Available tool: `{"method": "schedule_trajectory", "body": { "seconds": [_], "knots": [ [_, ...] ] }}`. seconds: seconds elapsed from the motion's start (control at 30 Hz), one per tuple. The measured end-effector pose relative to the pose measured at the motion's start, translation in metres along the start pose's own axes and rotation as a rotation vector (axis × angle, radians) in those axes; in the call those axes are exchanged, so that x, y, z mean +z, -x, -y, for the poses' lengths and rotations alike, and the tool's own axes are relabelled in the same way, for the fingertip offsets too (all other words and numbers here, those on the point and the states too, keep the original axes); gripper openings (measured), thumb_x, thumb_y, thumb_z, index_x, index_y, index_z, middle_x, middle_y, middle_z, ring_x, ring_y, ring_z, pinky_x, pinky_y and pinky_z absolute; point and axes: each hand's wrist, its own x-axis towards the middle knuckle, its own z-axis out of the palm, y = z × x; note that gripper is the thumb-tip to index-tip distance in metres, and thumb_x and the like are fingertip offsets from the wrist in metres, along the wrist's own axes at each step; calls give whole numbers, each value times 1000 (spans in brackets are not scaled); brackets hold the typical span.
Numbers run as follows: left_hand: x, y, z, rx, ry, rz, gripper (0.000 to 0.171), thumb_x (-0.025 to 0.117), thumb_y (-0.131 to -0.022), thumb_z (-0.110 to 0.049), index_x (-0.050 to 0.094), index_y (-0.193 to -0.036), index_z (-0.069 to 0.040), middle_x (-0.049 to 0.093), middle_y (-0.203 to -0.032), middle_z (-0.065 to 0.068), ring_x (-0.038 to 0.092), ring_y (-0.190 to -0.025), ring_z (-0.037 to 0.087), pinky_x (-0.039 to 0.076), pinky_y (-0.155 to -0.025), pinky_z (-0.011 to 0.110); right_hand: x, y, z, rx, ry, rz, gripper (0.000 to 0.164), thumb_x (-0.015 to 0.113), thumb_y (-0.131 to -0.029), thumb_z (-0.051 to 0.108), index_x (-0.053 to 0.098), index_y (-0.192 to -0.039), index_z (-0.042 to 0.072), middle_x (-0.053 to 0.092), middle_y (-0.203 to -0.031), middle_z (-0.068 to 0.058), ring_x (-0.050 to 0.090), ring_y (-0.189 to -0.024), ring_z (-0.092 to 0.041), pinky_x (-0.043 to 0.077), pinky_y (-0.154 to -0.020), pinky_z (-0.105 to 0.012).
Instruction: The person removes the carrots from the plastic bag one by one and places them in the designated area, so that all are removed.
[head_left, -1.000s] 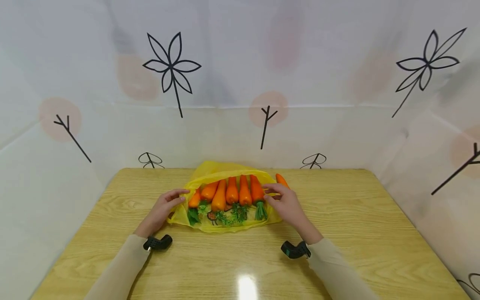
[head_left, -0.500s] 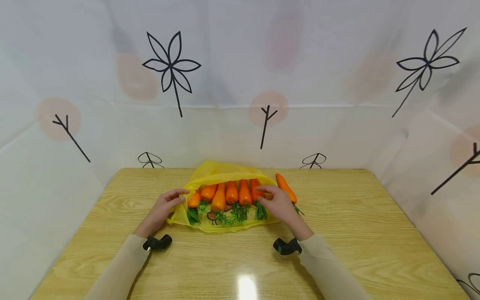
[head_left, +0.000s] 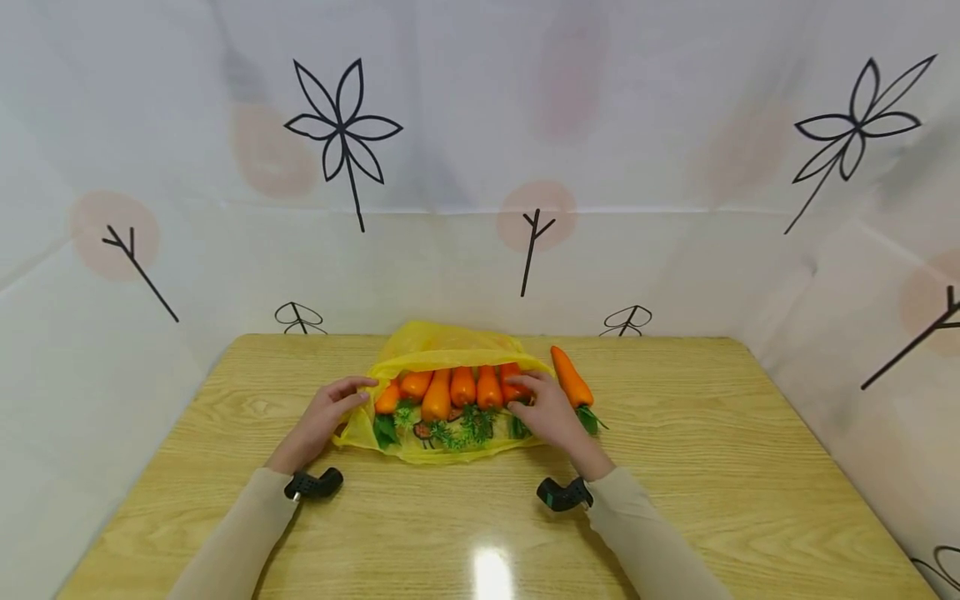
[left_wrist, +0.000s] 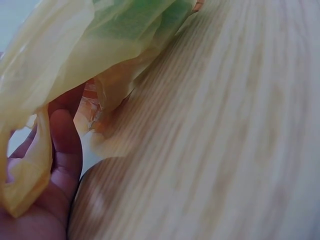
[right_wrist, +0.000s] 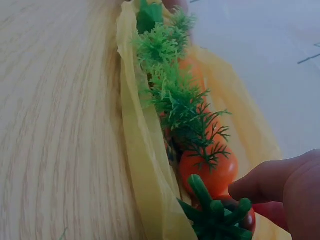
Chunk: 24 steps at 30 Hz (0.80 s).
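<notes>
In the head view, a yellow plastic bag (head_left: 435, 361) lies on its side with its mouth toward me. Several orange carrots (head_left: 437, 396) with green tops lie in a row inside it. My left hand (head_left: 322, 417) holds the bag's left edge; the left wrist view shows a bag handle (left_wrist: 25, 190) looped over its fingers. At the mouth's right side, my right hand (head_left: 553, 417) grips the rightmost carrot (head_left: 510, 377) between thumb and fingers. Close up, that carrot's thick green stems (right_wrist: 215, 215) stick out beside the thumb, and the hand covers part of it.
One loose carrot (head_left: 572, 379) lies outside the bag, just right of my right hand. The wooden table (head_left: 712, 450) ends at a white patterned cloth backdrop (head_left: 450, 250) behind the bag.
My right hand has moved left onto the rightmost carrot, uncovering the loose one beside it. The bag's upper rim hangs lower over the carrot tips. My left hand has stayed in place.
</notes>
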Motion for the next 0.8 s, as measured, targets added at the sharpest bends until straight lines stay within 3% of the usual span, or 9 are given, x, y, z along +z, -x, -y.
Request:
{"method": "schedule_trajectory", "body": {
  "seconds": [0.2,0.53,0.8],
  "knots": [
    [0,-1,2,6,-4,1,37,57,-103,-26,62,-132,-4,58,-114,13,49,-94,20,45,-80,26,5,-1,-4,18,11,-24,41,69,-92,12,65,-133,12,53,-135,-23,54,-88,-27,41,-67,-37],
    [0,1,0,8,8,1,36,56,-104,-25,62,-132,-3,54,-100,10,47,-88,19,43,-75,26,11,-2,-4,16,-32,-81,38,74,-90,12,67,-127,12,55,-131,-19,48,-68,-20,39,-60,-34],
    [0,0,1,7,8,-5,35,57,-103,-25,62,-131,-4,57,-110,11,49,-93,20,46,-78,25,13,-2,-5,-5,-39,-119,34,75,-89,11,69,-122,10,56,-128,-20,38,-51,-14,37,-55,-32]
  ]
}}
